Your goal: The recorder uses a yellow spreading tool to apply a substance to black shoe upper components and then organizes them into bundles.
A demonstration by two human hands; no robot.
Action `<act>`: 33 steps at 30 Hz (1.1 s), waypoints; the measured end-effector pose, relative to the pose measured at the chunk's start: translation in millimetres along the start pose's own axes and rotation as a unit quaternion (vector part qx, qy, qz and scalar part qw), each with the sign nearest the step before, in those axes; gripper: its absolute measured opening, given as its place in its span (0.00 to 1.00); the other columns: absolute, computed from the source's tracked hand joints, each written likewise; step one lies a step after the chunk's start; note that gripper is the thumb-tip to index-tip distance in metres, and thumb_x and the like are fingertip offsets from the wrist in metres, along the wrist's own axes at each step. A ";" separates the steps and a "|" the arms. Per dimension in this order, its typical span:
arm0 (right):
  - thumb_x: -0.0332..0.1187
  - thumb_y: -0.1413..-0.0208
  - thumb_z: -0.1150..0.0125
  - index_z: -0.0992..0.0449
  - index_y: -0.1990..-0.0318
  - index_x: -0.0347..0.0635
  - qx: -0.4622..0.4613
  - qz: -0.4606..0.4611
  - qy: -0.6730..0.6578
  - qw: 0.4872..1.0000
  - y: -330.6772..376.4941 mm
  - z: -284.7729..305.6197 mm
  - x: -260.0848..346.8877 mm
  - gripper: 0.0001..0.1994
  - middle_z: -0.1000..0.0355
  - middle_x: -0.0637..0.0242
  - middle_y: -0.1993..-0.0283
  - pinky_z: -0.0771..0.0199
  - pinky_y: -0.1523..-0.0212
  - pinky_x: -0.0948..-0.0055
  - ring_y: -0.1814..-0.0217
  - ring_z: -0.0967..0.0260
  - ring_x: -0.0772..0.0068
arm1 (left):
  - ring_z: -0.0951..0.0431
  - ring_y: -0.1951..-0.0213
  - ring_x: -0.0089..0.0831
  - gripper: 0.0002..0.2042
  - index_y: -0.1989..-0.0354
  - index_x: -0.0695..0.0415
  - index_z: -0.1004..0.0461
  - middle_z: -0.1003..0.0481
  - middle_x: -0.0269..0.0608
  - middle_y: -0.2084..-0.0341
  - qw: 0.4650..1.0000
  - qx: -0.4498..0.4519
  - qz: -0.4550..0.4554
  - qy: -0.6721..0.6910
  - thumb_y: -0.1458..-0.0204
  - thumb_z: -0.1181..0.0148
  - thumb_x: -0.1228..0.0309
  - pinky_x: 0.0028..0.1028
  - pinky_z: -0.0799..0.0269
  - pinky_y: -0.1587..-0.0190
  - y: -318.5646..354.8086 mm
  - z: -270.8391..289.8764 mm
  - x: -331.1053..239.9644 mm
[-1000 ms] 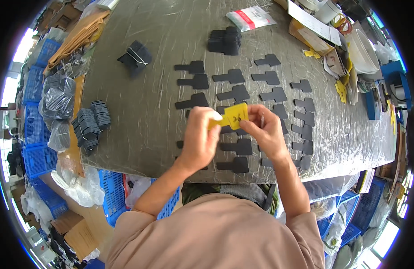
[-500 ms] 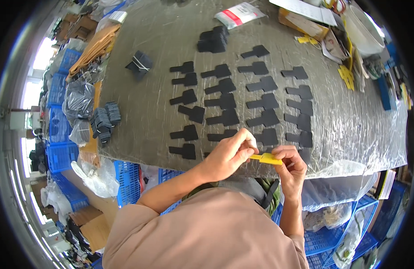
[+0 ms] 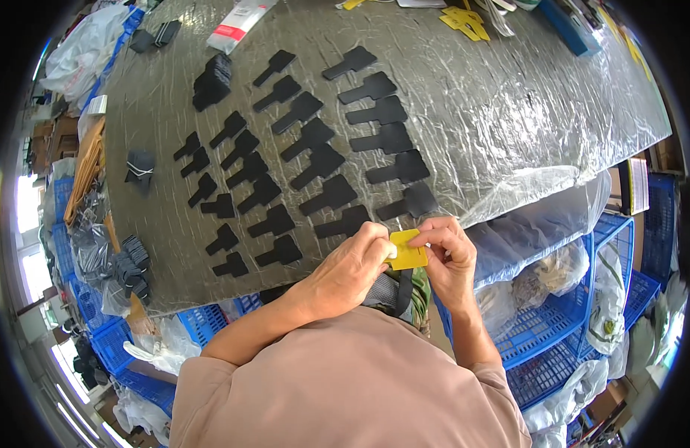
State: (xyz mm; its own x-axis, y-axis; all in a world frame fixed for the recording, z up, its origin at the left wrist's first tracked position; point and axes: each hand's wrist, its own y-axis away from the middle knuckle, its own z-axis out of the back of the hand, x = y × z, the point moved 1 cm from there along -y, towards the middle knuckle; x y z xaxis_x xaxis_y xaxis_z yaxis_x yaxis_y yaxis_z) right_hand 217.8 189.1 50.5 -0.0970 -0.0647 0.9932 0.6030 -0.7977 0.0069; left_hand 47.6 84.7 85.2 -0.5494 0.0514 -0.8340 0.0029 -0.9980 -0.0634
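Both my hands are closed on a small yellow flat piece (image 3: 410, 256), held over the table's near edge. My left hand (image 3: 349, 263) pinches its left end, and the fingers hide that part. My right hand (image 3: 449, 257) grips the opposite side between thumb and fingers. The broad face of the piece is turned up, with dark marks on it. Beyond my hands, black paddle-shaped pieces (image 3: 313, 138) lie flat in rows, each with a narrow strip and a wider end. The closest ones (image 3: 343, 222) are just past my left fingers.
A stack of black pieces (image 3: 212, 82) lies near a white and red plastic packet (image 3: 239, 24). Tied black bundles (image 3: 140, 168) and stacked dark pieces (image 3: 130, 265) are at left. More yellow pieces (image 3: 464, 22) lie at the far side. Blue crates (image 3: 543, 328) stand below the plastic-covered table (image 3: 502, 112).
The yellow piece has turned from nearly edge-on to showing its broad face. My hands have moved slightly left in view. The whole view has swung, so the rows now slant and sit farther left.
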 end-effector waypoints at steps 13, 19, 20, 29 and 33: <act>0.13 0.42 0.55 0.27 0.42 0.37 -0.097 0.107 0.269 0.952 -44.9 52.5 -53.0 0.22 0.28 0.58 0.53 0.25 0.53 0.68 0.58 0.28 0.67 | 0.27 0.59 0.38 0.16 0.56 0.56 0.28 0.29 0.40 0.58 0.961 -0.132 -0.024 -0.240 0.55 0.38 0.81 0.35 0.36 0.59 -44.5 -60.7 47.3; 0.20 0.34 0.53 0.33 0.32 0.44 -0.175 -0.066 -0.027 0.982 -45.4 62.4 -36.8 0.23 0.22 0.65 0.65 0.28 0.71 0.80 0.74 0.30 0.85 | 0.28 0.59 0.36 0.17 0.55 0.56 0.26 0.28 0.37 0.58 0.952 -0.138 -0.008 -0.273 0.57 0.39 0.80 0.36 0.38 0.58 -42.4 -67.2 46.5; 0.20 0.34 0.53 0.33 0.32 0.44 -0.171 -0.067 -0.027 0.983 -42.5 62.5 -27.7 0.23 0.22 0.65 0.65 0.28 0.71 0.80 0.74 0.30 0.85 | 0.28 0.59 0.36 0.17 0.55 0.56 0.26 0.28 0.37 0.58 0.953 -0.138 -0.003 -0.271 0.56 0.40 0.80 0.36 0.38 0.58 -41.0 -66.7 47.2; 0.20 0.41 0.51 0.34 0.36 0.38 -0.018 -0.206 -0.278 0.938 -30.8 80.4 -20.6 0.24 0.26 0.63 0.58 0.36 0.71 0.83 0.70 0.33 0.83 | 0.29 0.60 0.39 0.16 0.57 0.56 0.26 0.28 0.39 0.58 0.955 -0.151 0.018 -0.254 0.56 0.40 0.81 0.37 0.38 0.58 -43.3 -68.9 48.4; 0.20 0.45 0.46 0.40 0.32 0.37 -0.014 -0.145 -0.140 0.979 -52.4 88.2 -17.0 0.31 0.32 0.59 0.44 0.29 0.54 0.77 0.53 0.31 0.76 | 0.29 0.60 0.40 0.16 0.56 0.56 0.26 0.29 0.40 0.57 0.955 -0.156 0.007 -0.252 0.55 0.40 0.80 0.38 0.38 0.58 -43.3 -70.1 48.5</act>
State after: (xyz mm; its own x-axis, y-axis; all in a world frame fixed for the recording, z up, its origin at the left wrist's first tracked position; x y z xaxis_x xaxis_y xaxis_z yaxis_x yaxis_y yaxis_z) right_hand 257.6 284.9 43.5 -0.0371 0.3318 0.9426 0.5596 -0.7746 0.2947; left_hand 79.4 133.0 9.1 -0.8794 -0.0638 -0.4718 0.2181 -0.9349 -0.2800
